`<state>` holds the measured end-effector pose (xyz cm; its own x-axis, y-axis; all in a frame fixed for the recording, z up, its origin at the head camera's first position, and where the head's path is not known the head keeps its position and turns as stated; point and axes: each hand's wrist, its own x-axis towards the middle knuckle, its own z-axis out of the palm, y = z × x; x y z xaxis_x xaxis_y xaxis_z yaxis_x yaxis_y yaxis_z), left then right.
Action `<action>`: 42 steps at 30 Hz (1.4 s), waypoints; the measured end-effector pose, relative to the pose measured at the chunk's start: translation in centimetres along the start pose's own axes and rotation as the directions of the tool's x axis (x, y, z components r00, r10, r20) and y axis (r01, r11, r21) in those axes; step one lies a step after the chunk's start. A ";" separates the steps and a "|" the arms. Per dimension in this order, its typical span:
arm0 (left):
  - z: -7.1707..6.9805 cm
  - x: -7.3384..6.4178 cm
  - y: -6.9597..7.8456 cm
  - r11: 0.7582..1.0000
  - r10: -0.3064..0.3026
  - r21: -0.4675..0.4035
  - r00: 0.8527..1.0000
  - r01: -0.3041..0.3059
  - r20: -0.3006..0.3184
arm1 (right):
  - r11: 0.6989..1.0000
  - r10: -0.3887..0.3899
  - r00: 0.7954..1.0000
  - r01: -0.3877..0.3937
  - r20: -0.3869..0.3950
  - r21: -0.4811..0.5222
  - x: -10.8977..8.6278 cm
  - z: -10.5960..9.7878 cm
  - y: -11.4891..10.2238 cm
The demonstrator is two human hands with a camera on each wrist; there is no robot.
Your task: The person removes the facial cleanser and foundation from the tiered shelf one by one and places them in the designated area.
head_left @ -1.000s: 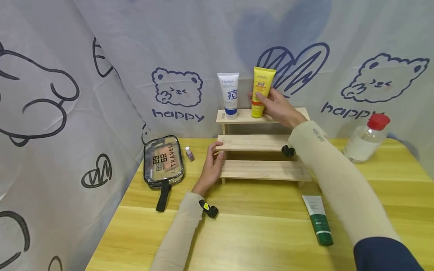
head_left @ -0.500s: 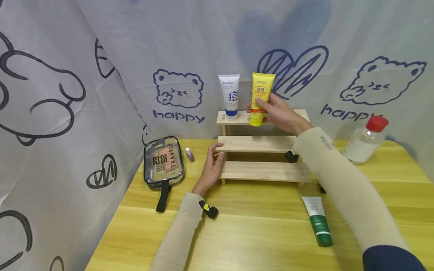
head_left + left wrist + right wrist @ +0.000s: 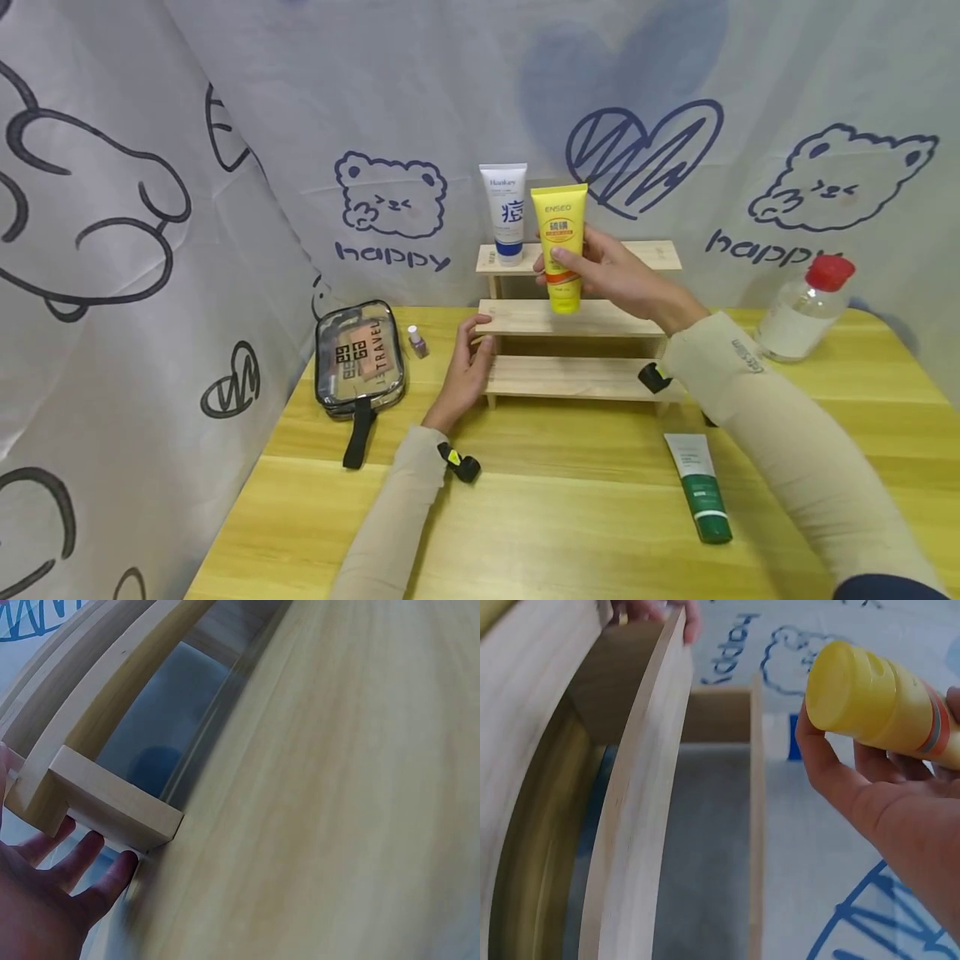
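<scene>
My right hand grips a yellow squeeze tube, cap down, in front of the top and middle tiers of a wooden three-tier display rack. In the right wrist view, the yellow cap sticks out past the fingers, clear of the shelf boards. My left hand holds the left end of the rack at its middle tier; the left wrist view has its fingers against the outer side. A white tube with a blue cap stands on the top tier's left end.
A green and white tube lies on the table at front right. Behind it stands a clear bottle with a red cap. A transparent travel pouch and a small nail polish bottle are left of the rack. Printed cloth hangs behind.
The right hand has lifted the yellow tube off the top tier and brought it forward, down and slightly left. The left hand stays at the rack.
</scene>
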<state>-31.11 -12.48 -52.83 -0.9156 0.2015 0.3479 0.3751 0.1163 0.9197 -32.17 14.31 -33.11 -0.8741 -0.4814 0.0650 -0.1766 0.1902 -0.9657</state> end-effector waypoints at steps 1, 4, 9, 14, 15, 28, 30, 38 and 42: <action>0.0 0.0 0.0 1.000 0.001 0.001 1.000 -0.001 -0.003 | 1.000 -0.008 1.000 0.008 0.000 -0.006 -0.4 0.2 -0.2; 0.0 0.0 -0.2 1.000 0.004 0.010 1.000 -0.004 -0.016 | 1.000 -0.009 1.000 0.009 -0.003 -0.016 -1.3 0.6 -0.5; 0.0 -0.1 -0.4 1.000 0.013 -0.001 1.000 -0.013 -0.024 | 0.999 0.039 0.999 -0.039 -0.001 -0.038 -3.0 0.8 -0.7; -0.1 -0.1 -0.6 1.000 0.016 -0.010 1.000 -0.016 -0.021 | 0.996 0.064 0.998 -0.064 -0.004 -0.060 -4.4 0.8 -0.7; -0.1 -0.1 -0.6 1.000 0.014 -0.004 1.000 -0.014 -0.021 | 0.996 0.067 0.998 -0.067 -0.006 -0.061 -4.6 0.7 -0.7; -0.3 -0.1 -0.3 1.000 0.003 0.013 1.000 -0.003 -0.010 | 0.978 0.164 0.986 -0.168 -0.037 -0.126 -7.8 -0.2 -0.5; -0.3 -0.1 -0.3 1.000 0.005 0.019 1.000 -0.005 -0.016 | 0.977 0.163 0.986 -0.167 -0.038 -0.134 -8.3 -0.3 -0.5; 0.1 0.1 -0.4 1.000 0.030 0.004 0.999 -0.030 -0.018 | 0.966 0.140 0.989 -0.148 -0.050 -0.212 -10.7 -1.2 -0.3; 0.1 0.2 -0.3 0.999 0.032 0.007 0.999 -0.032 -0.018 | 0.964 0.139 0.989 -0.149 -0.059 -0.222 -12.1 -1.7 0.1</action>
<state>-31.36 -12.35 -53.10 -0.9055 0.1876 0.3807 0.4053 0.1163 0.9067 -22.36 21.57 -33.57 -0.9152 -0.3993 -0.0552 -0.1407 0.4448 -0.8845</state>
